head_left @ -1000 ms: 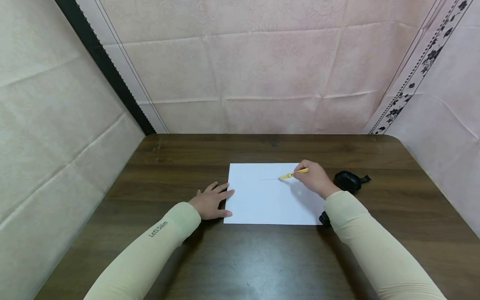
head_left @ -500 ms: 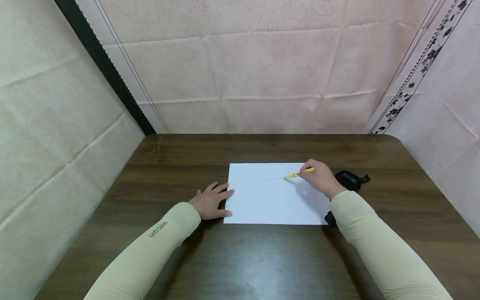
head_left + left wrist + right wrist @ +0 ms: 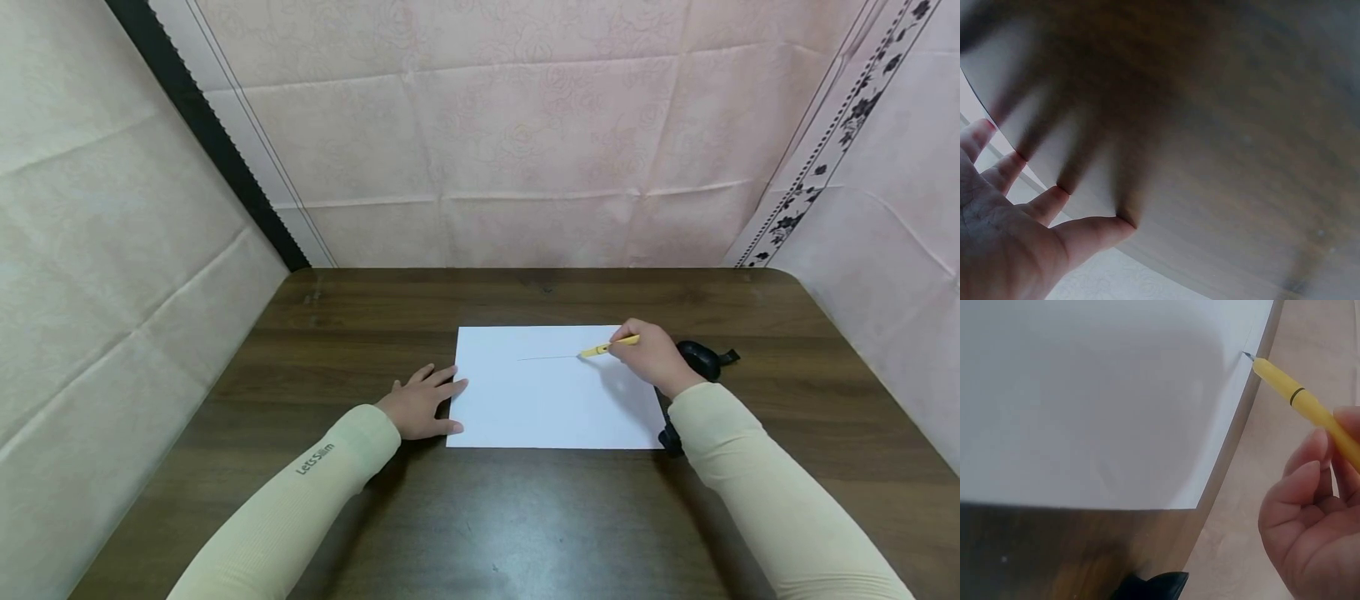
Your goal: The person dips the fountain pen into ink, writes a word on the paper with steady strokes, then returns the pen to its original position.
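A white sheet of paper [image 3: 540, 400] lies on the brown wooden table, with one thin, nearly level line [image 3: 543, 358] on its upper part. My left hand [image 3: 420, 408] has its fingers spread at the sheet's left edge, the fingertips resting on paper and table. Thumb and fingers of my right hand [image 3: 652, 354] pinch a slim yellow pen [image 3: 603, 347] over the sheet's upper right. In the right wrist view, the pen [image 3: 1300, 400] shows a dark ring around its barrel. Its pointed tip [image 3: 1247, 355] meets the paper at the line's right end.
Just right of my right hand sits a rounded black object [image 3: 701, 360] with a short strap, partly hidden. A black piece [image 3: 670, 440] shows beside my right sleeve near the paper's lower right corner. Pale patterned cloth [image 3: 517, 142] hangs behind the table and at both sides.
My right hand has slid to the right with the pen, its tip staying at the end of the line, which has grown longer rightward. My left hand and the paper have stayed put.
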The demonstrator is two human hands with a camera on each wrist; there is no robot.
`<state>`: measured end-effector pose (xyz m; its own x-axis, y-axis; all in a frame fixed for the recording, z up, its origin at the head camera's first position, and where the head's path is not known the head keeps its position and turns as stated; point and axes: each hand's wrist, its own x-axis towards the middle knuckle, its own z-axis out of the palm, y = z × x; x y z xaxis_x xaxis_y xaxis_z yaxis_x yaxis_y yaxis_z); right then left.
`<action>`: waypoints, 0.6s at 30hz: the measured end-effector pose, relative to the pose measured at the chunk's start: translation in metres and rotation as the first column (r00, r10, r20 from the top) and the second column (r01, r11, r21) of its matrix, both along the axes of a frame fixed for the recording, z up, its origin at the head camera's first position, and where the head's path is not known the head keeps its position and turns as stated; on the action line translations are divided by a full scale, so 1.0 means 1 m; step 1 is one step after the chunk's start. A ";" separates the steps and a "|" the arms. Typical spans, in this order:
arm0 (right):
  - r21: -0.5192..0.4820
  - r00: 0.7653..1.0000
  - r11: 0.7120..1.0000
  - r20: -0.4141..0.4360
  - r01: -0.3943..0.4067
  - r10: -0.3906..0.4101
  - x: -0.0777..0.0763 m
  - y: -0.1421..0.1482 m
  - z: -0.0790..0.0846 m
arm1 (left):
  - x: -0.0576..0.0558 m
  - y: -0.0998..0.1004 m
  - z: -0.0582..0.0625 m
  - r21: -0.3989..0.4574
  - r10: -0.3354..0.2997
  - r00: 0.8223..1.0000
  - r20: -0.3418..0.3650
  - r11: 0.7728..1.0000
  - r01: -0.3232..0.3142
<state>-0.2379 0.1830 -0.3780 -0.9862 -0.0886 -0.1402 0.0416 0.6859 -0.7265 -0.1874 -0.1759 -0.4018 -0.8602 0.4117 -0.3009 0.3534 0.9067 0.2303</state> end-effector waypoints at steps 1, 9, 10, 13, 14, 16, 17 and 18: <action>0.002 1.000 1.000 0.000 0.001 -0.001 0.000 0.001 0.000 | 0.000 0.000 0.000 0.002 0.001 1.000 0.001 1.000 -0.001; 0.001 1.000 1.000 0.012 0.007 -0.007 0.001 0.007 0.001 | -0.001 -0.001 -0.003 -0.003 0.007 1.000 0.003 1.000 -0.007; 0.001 1.000 1.000 0.014 0.008 -0.008 0.001 0.007 0.001 | -0.001 -0.001 -0.003 -0.002 0.006 1.000 0.003 1.000 -0.006; 0.002 1.000 1.000 0.016 0.009 -0.009 0.001 0.009 0.001 | -0.001 -0.001 -0.003 0.000 0.005 1.000 0.002 1.000 -0.005; 0.002 1.000 1.000 0.017 0.009 -0.009 0.001 0.010 0.001 | -0.001 -0.001 -0.003 -0.002 0.005 1.000 0.002 1.000 -0.005; 0.002 1.000 1.000 0.015 0.011 -0.011 0.002 0.011 0.001 | -0.001 -0.001 -0.003 -0.006 0.008 1.000 0.002 1.000 -0.008; 0.003 1.000 1.000 0.013 0.011 -0.011 0.002 0.011 0.001 | -0.001 -0.001 -0.003 -0.005 0.008 1.000 0.001 1.000 -0.008; 0.003 1.000 1.000 0.009 0.010 -0.010 0.002 0.012 0.001 | -0.001 0.000 -0.002 -0.004 0.007 1.000 0.001 1.000 -0.007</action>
